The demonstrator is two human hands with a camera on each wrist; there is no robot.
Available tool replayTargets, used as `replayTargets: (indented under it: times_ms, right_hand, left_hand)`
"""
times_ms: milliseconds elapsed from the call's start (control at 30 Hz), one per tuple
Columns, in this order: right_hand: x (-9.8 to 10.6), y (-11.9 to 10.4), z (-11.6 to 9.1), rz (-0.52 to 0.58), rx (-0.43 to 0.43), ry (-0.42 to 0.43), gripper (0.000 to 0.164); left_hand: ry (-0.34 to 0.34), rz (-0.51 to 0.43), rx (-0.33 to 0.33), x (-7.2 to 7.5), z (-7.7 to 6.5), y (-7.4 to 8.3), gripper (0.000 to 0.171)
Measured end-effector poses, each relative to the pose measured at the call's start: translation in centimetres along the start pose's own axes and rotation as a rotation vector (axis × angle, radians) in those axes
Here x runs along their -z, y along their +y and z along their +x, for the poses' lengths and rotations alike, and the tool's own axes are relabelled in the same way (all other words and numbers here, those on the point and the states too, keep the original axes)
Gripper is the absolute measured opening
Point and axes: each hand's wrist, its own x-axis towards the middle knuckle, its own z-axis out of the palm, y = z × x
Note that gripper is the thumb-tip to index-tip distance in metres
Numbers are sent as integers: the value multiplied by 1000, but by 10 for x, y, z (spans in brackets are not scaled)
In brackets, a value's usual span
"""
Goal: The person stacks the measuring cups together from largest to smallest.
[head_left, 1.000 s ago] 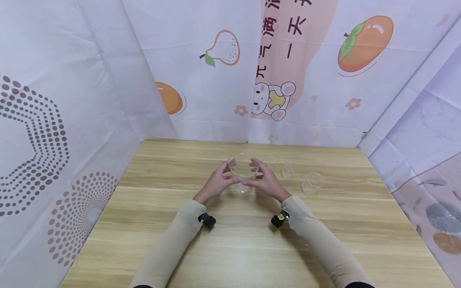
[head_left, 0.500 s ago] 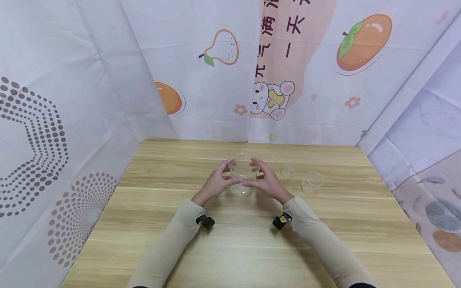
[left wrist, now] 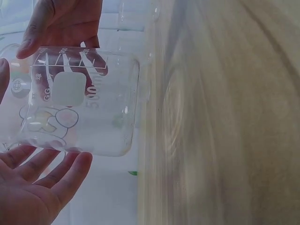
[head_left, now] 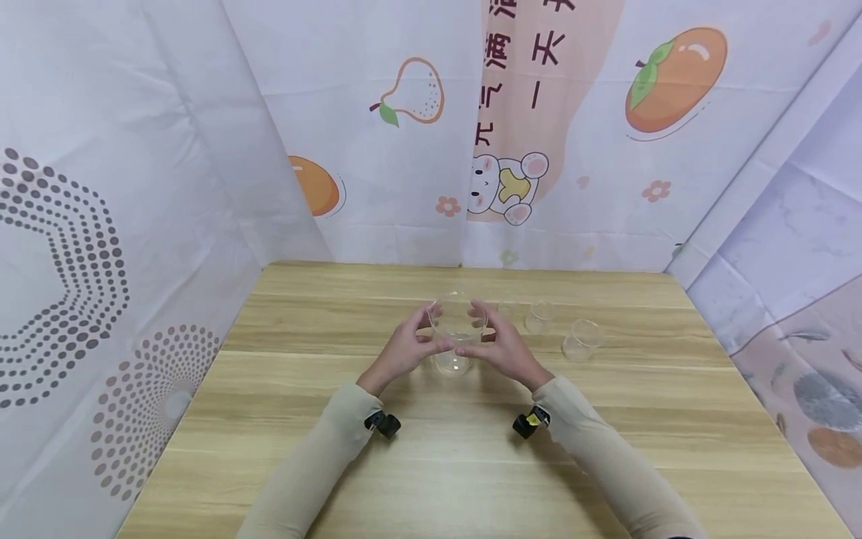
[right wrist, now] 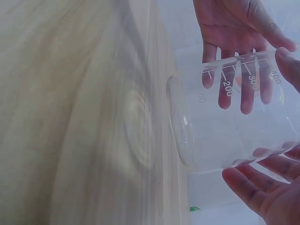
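Observation:
A clear glass beaker (head_left: pixel 452 365) with white markings stands upright between my two hands at the back middle of the table. In the left wrist view the beaker (left wrist: pixel 105 126) shows "500ml" and a white blank patch. My left hand (head_left: pixel 406 349) grips its left side, and my right hand (head_left: pixel 505 350) grips the opposite side, with fingers around the wall and the thumbs nearly meeting in front. The right wrist view shows the beaker's (right wrist: pixel 211 131) graduation lines and its base close over the wood. Nothing shows inside the glass.
Smaller clear glass beakers stand to the right of my right hand: one nearer (head_left: pixel 582 341), one farther back (head_left: pixel 539 317), and a faint one (head_left: pixel 505 308) beside my fingers. The wooden table (head_left: pixel 444 464) ends at a printed curtain (head_left: pixel 377 243) behind.
Both hands and the beaker have come slightly toward me, mostly in the last half second. The grip looks the same, and the smaller beakers have stayed in place.

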Motion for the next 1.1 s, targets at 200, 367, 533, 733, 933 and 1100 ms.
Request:
replayTargets:
  times_ms: [200,367,533,733,933,1100]
  right_hand:
    - [2,-2,-8,3,11,3,90]
    - [3,-4,-15,-10,41,15,88]
    - [1,-7,-25,-36,58,23,86]
    - [-3,-13,-42,-42,50,23,90]
    - [-6,-15,-54,-41,28,19,91]
    - [-6,-16,-61,-68,33,16,87]
  left_hand:
    - [6,-8,3,-4,-5,4,83]
    - [4,-35,2,-8,-9,7,79]
    - [-2,-42,4,-10,-20,11,79]
    - [-23,-5,5,-16,-34,15,81]
    - [-35,43,17,-19,-46,20,85]
    - [-53,47,17,-22,-52,22,86]
